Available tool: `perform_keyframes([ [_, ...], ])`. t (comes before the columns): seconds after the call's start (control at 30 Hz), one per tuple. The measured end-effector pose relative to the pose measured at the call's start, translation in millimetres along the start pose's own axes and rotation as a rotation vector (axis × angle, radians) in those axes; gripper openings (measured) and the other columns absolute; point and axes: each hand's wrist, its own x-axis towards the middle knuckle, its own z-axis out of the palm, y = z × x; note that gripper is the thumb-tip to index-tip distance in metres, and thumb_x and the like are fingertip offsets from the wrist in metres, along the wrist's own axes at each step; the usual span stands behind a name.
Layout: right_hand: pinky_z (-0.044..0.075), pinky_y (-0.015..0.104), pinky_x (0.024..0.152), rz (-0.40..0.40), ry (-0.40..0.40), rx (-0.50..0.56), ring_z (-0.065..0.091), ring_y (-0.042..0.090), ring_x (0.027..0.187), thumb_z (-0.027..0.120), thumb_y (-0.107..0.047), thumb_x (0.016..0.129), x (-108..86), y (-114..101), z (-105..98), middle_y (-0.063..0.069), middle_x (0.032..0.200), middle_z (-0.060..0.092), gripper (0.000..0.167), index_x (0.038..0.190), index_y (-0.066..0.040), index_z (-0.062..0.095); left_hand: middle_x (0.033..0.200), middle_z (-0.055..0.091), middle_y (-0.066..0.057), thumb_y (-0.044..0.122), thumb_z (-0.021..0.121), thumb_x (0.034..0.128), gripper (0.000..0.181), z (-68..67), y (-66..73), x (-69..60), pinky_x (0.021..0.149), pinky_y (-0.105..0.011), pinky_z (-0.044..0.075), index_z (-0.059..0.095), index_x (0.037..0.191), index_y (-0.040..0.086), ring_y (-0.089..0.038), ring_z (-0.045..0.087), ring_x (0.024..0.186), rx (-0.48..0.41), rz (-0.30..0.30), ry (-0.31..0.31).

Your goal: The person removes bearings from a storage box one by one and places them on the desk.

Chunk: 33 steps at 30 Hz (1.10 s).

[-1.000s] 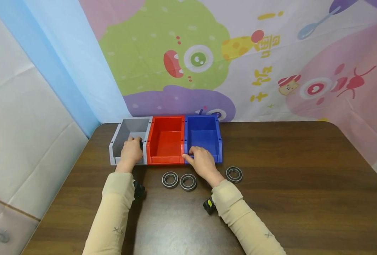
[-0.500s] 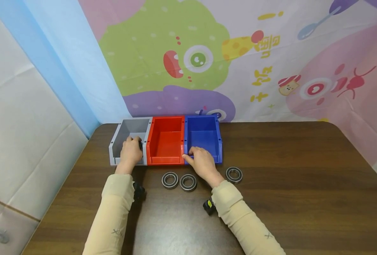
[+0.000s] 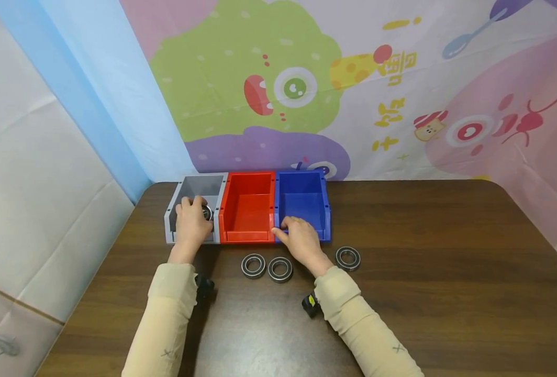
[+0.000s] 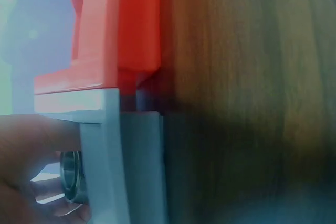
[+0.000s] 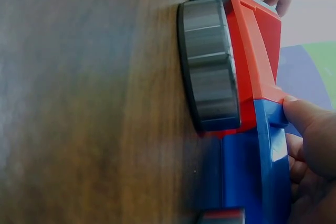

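Observation:
My left hand (image 3: 192, 225) reaches over the front of the grey bin (image 3: 169, 225) and holds a ball bearing (image 3: 207, 212) between thumb and fingers. In the left wrist view that bearing (image 4: 72, 177) shows just behind the bin's front wall, with fingers around it. My right hand (image 3: 301, 242) grips the front rim of the blue bin (image 3: 325, 220). Its thumb presses where the blue bin meets the red bin (image 3: 245, 235), and its other fingers curl inside, partly hidden. Two bearings, one left (image 3: 253, 266) and one right (image 3: 280, 269), lie flat before the red bin.
Another bearing (image 3: 347, 258) lies on the wooden table (image 3: 424, 272), right of my right hand. The three bins stand side by side near the table's back edge. Behind them hangs a cartoon-printed cloth (image 3: 241, 78); a pale wall panel (image 3: 38, 173) rises at left.
The bearing in my left hand has tipped from edge-on so that its ring face shows, and the left fingers have shifted slightly. My right hand keeps its place on the blue bin.

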Motion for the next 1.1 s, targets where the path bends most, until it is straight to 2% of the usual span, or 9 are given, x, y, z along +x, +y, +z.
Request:
perform_keyframes([
  [0.13,0.047,0.035,0.069,-0.012,0.008,-0.004,0.06,0.025,0.08,0.06,-0.038,0.085,-0.3,0.3,0.2,0.007,0.084,0.065,0.03,0.086,-0.008,0.063,0.106,0.04,-0.024,0.002,0.065,0.067,0.043,-6.1,1.4,-5.8,0.078,-0.05,0.038,0.049,0.106,-0.001,-0.041,0.037,0.098,-0.009,0.02,0.022],
  [0.33,0.047,0.035,0.068,-0.018,0.024,-0.012,0.06,0.025,0.079,0.06,-0.038,0.085,-0.6,0.2,0.7,0.007,0.083,0.065,0.03,0.086,-0.008,0.063,0.101,0.04,-0.023,0.003,0.067,0.0666,0.042,-18.7,4.7,-20.0,0.075,-0.049,0.041,0.048,0.103,-0.002,-0.039,0.044,0.091,-0.044,0.047,0.068],
  [0.47,0.047,0.035,0.066,-0.04,0.033,-0.018,0.06,0.025,0.078,0.06,-0.038,0.085,-0.9,-0.2,1.0,0.006,0.081,0.065,0.03,0.084,-0.008,0.063,0.098,0.041,-0.023,0.006,0.069,0.0662,0.041,-25.7,5.0,-33.1,0.072,-0.047,0.042,0.049,0.101,-0.003,-0.037,0.047,0.085,-0.024,0.053,0.059],
  [0.6,0.047,0.035,0.067,-0.032,0.031,-0.014,0.06,0.025,0.078,0.06,-0.038,0.085,-1.1,0.3,1.0,0.006,0.082,0.064,0.03,0.085,-0.008,0.063,0.095,0.042,-0.022,0.012,0.07,0.0668,0.04,-30.4,6.4,-43.4,0.066,-0.047,0.045,0.049,0.097,-0.003,-0.038,0.051,0.076,0.029,0.099,-0.008],
  [0.8,0.048,0.035,0.069,-0.018,0.024,-0.013,0.059,0.025,0.079,0.06,-0.038,0.085,-0.9,1.4,0.8,0.007,0.084,0.065,0.03,0.087,-0.008,0.063,0.09,0.047,-0.018,0.02,0.071,0.0669,0.039,-33.7,15.7,-54.2,0.058,-0.041,0.046,0.052,0.095,0.0,-0.03,0.054,0.067,0.065,0.151,-0.177],
  [0.93,0.048,0.035,0.07,-0.02,0.025,-0.011,0.06,0.025,0.079,0.06,-0.038,0.085,-0.4,1.5,1.5,0.007,0.084,0.065,0.03,0.087,-0.008,0.063,0.088,0.05,-0.013,0.024,0.074,0.065,0.041,-27.7,20.8,-61.4,0.056,-0.036,0.045,0.055,0.095,0.003,-0.025,0.054,0.066,0.074,0.183,-0.262],
  [1.1,0.047,0.035,0.07,-0.015,0.024,-0.008,0.059,0.025,0.079,0.06,-0.038,0.085,0.3,1.2,1.9,0.007,0.084,0.065,0.03,0.087,-0.008,0.063,0.087,0.053,-0.009,0.024,0.075,0.0651,0.039,-16.9,25.0,-70.4,0.061,-0.04,0.047,0.057,0.095,0.006,-0.026,0.056,0.07,0.076,0.217,-0.316],
])
